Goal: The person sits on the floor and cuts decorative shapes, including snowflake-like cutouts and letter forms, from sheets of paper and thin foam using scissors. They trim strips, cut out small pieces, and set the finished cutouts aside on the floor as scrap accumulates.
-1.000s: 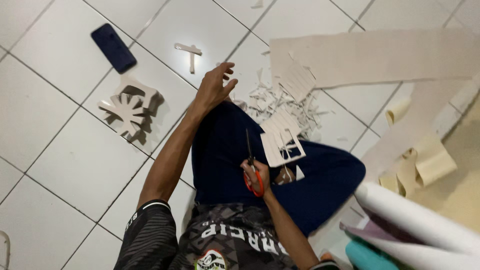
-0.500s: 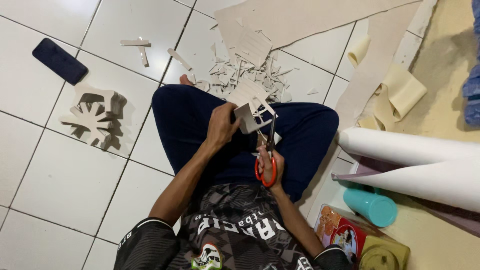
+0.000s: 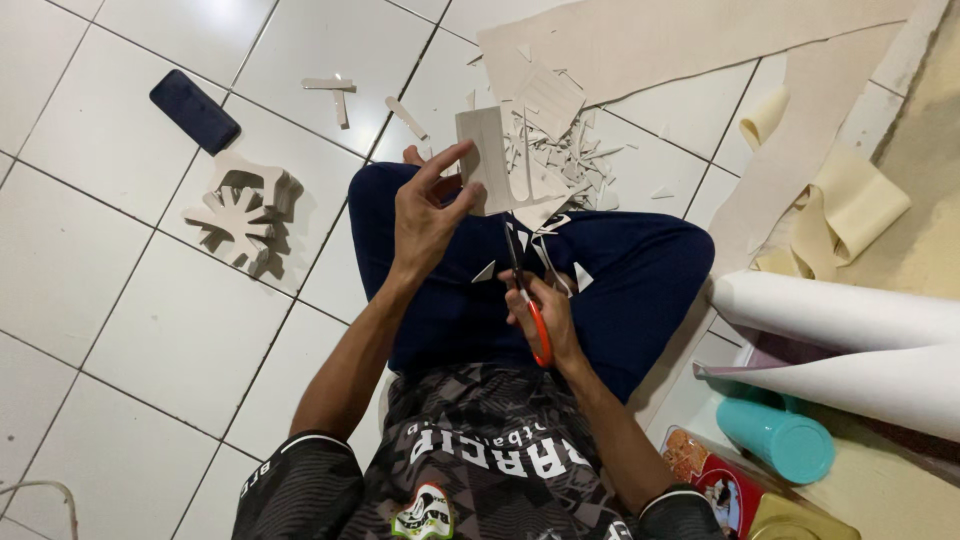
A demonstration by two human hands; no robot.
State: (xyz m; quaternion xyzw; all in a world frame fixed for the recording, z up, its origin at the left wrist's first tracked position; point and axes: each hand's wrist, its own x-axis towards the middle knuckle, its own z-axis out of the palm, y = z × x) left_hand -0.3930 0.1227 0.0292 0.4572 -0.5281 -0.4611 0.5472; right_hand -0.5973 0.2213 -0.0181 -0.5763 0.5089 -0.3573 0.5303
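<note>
The card (image 3: 492, 160), a pale stiff piece already notched along its right edge, is held up over the person's crossed legs, near the middle of the scene and above the dark blue trousers (image 3: 640, 280). Far right, a large sheet (image 3: 680, 40) of the same pale stock lies on the tiled floor (image 3: 120, 300), and two white rolls (image 3: 850, 320) lie at the right. A finished cut-out (image 3: 240, 210) sits on the floor to the left, a dark phone (image 3: 194, 110) beyond it, and a heap of offcuts (image 3: 560, 150) lies just past the knees. The left hand (image 3: 425, 215) has its fingers clamped on the card's left edge, thumb in front. The right hand (image 3: 545, 315) is closed through the orange handles of the scissors (image 3: 525, 290), blades pointing up at the card's lower edge. To cut well here, it seems best to steer by turning the card with the left hand while the scissors stay put, to cut with the inner part of the blades, and to keep the left fingers clear of the cutting line.
</note>
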